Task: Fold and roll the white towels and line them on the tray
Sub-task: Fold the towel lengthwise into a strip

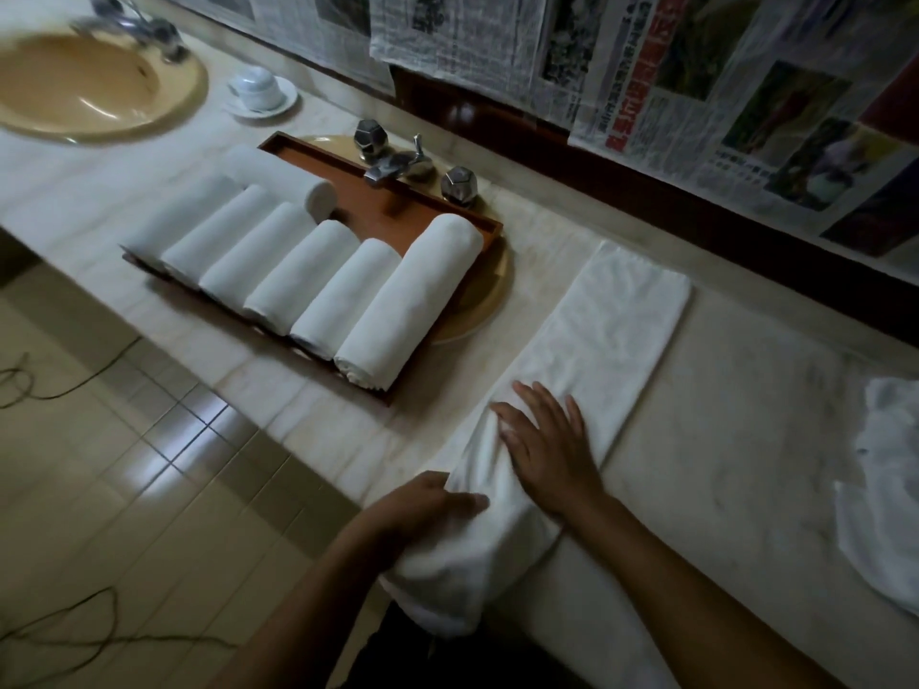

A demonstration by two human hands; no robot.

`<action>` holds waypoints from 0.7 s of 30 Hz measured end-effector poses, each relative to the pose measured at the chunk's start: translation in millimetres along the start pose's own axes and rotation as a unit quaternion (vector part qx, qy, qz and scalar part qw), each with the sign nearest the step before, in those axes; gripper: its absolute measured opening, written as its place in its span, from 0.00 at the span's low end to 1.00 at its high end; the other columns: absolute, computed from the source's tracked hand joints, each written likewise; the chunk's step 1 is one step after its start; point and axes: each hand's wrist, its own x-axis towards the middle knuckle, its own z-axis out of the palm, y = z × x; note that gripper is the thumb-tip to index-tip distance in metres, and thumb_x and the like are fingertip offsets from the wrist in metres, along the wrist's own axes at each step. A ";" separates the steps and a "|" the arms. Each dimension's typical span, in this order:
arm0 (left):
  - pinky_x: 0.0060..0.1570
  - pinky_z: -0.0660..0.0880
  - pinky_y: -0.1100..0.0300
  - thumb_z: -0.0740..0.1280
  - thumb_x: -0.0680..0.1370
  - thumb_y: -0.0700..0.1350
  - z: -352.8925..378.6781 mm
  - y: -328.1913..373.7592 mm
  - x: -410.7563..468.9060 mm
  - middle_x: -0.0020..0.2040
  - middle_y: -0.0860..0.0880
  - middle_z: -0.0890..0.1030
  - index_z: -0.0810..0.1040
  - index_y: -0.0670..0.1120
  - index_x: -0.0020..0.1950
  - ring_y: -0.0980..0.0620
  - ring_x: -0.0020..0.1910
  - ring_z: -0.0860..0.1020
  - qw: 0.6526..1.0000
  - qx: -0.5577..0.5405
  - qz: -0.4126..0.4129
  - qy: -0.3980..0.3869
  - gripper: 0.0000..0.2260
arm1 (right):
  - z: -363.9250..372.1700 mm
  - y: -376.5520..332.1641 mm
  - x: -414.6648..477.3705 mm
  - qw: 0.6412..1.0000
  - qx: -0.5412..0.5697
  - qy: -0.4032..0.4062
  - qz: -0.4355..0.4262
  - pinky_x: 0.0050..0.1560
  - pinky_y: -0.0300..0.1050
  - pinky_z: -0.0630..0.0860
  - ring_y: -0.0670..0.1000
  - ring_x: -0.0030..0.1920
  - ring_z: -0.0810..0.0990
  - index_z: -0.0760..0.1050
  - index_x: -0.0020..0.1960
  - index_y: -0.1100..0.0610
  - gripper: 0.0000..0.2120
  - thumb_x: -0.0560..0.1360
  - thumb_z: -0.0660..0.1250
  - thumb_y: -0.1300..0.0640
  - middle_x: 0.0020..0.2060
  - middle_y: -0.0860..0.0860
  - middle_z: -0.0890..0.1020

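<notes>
Your left hand [427,504] is half buried under the folded towel [616,330]; the loose towel heap [890,489] runs off the right edge; the far tap [134,27] is blurred.

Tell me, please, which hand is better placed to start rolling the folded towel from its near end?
Probably left. The left hand grips the bunched near end of the folded towel; the right hand lies flat farther up it, better suited to holding it down.
</notes>
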 end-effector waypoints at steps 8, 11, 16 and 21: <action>0.38 0.79 0.51 0.73 0.76 0.56 -10.1 -58.7 5.0 0.39 0.53 0.82 0.79 0.51 0.42 0.53 0.38 0.81 0.921 0.146 0.155 0.328 0.11 | -3.6 -1.8 1.0 1.000 0.015 -0.008 0.004 0.76 0.61 0.59 0.52 0.79 0.62 0.71 0.74 0.42 0.20 0.83 0.55 0.45 0.78 0.48 0.67; 0.36 0.81 0.48 0.75 0.75 0.54 -5.4 -63.2 4.5 0.37 0.53 0.82 0.78 0.50 0.41 0.53 0.36 0.81 0.907 0.119 0.135 0.380 0.11 | -4.1 -2.8 0.0 1.000 0.014 -0.019 0.009 0.75 0.63 0.59 0.52 0.79 0.62 0.71 0.73 0.41 0.20 0.83 0.55 0.45 0.78 0.48 0.67; 0.36 0.82 0.48 0.77 0.72 0.56 -8.3 -66.4 8.6 0.36 0.52 0.83 0.78 0.51 0.40 0.53 0.36 0.81 0.909 0.119 0.121 0.381 0.12 | -13.0 -22.9 -0.5 0.998 -0.018 -0.037 0.053 0.76 0.71 0.53 0.59 0.80 0.59 0.72 0.72 0.43 0.21 0.82 0.53 0.45 0.78 0.52 0.67; 0.37 0.80 0.56 0.72 0.76 0.57 -8.7 -66.1 7.6 0.42 0.55 0.82 0.77 0.53 0.46 0.55 0.40 0.81 0.914 0.204 0.127 0.327 0.09 | -7.8 -56.4 -38.3 0.996 0.001 -0.084 0.031 0.78 0.68 0.49 0.54 0.82 0.49 0.59 0.80 0.41 0.26 0.83 0.51 0.41 0.82 0.49 0.55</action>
